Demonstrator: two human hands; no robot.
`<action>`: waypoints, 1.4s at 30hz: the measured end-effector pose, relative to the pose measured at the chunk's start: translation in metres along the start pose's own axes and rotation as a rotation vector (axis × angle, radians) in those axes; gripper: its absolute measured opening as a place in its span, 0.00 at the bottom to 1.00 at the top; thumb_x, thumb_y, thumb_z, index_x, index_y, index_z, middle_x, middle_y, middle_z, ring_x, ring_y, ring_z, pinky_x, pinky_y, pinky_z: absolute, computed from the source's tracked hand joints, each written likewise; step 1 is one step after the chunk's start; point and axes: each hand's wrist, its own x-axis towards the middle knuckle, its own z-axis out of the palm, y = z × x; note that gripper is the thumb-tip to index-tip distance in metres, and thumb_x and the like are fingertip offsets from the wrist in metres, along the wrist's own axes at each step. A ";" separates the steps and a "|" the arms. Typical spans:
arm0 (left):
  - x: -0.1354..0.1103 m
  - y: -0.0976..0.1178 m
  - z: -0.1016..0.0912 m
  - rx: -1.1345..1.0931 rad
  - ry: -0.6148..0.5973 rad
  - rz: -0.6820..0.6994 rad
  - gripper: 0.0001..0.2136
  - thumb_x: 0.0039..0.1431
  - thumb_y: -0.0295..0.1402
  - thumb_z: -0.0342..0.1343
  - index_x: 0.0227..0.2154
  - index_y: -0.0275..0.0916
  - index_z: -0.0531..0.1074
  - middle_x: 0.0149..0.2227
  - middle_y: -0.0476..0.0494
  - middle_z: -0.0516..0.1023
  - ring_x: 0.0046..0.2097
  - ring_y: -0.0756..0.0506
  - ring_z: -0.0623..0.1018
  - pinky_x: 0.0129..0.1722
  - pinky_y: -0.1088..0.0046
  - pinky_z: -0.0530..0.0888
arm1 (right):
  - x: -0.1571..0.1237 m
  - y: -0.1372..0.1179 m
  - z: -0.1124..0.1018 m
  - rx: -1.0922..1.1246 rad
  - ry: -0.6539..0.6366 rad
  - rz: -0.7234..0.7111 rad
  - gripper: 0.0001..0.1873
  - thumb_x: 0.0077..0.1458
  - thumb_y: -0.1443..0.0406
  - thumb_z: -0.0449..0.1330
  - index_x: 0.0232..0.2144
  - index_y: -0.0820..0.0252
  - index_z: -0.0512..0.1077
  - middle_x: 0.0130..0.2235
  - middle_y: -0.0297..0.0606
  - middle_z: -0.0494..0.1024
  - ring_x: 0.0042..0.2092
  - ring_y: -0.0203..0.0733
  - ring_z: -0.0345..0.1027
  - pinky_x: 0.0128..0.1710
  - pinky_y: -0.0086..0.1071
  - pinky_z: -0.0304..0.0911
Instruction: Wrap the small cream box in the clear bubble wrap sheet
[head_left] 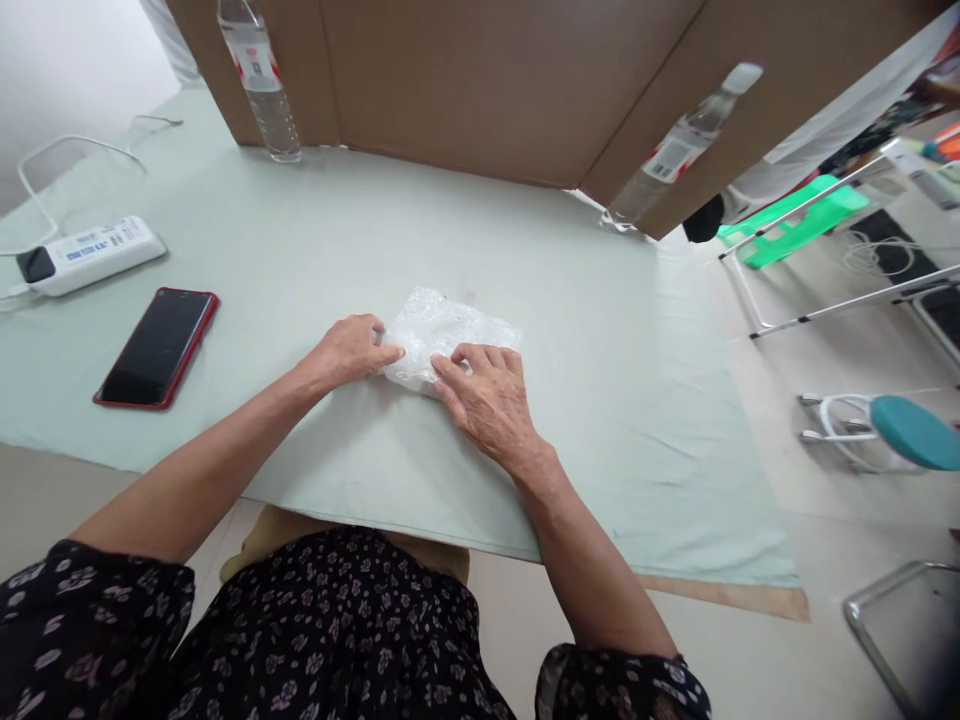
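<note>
Crumpled bubble wrap [459, 320] lies on the cloth-covered tabletop [315, 235], between the left hand [349, 350], its thumb and fingers parted at the left edge, and the right hand [491, 400], its bent fingers resting on the near right part; whether either grips the film cannot be told. A red-cased smartphone [157, 347] lies well to the left, below a white power strip [105, 256].

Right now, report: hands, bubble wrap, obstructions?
Left hand at left end of bubble wrap. Right hand touching its near side. Bubble wrap on cloth. Phone off left.
</note>
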 end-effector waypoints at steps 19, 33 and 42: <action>-0.022 0.038 0.032 -0.284 -0.056 0.277 0.05 0.47 0.34 0.58 0.23 0.39 0.70 0.23 0.51 0.71 0.27 0.51 0.68 0.24 0.75 0.62 | 0.003 0.000 0.003 0.135 0.046 0.083 0.07 0.61 0.64 0.57 0.43 0.57 0.70 0.43 0.42 0.80 0.47 0.50 0.68 0.50 0.42 0.54; -0.017 0.019 0.032 -0.071 -0.071 0.645 0.11 0.52 0.27 0.53 0.35 0.39 0.80 0.34 0.46 0.76 0.33 0.49 0.74 0.35 0.72 0.70 | 0.000 0.012 0.003 0.346 0.066 0.114 0.06 0.59 0.61 0.62 0.38 0.55 0.70 0.43 0.38 0.82 0.48 0.47 0.73 0.53 0.41 0.57; -0.018 0.008 0.048 0.057 0.072 0.833 0.13 0.58 0.24 0.51 0.43 0.37 0.75 0.48 0.37 0.77 0.45 0.45 0.77 0.41 0.69 0.73 | -0.024 0.031 -0.015 0.499 0.111 0.338 0.16 0.61 0.56 0.61 0.49 0.53 0.72 0.55 0.45 0.78 0.58 0.53 0.70 0.59 0.51 0.61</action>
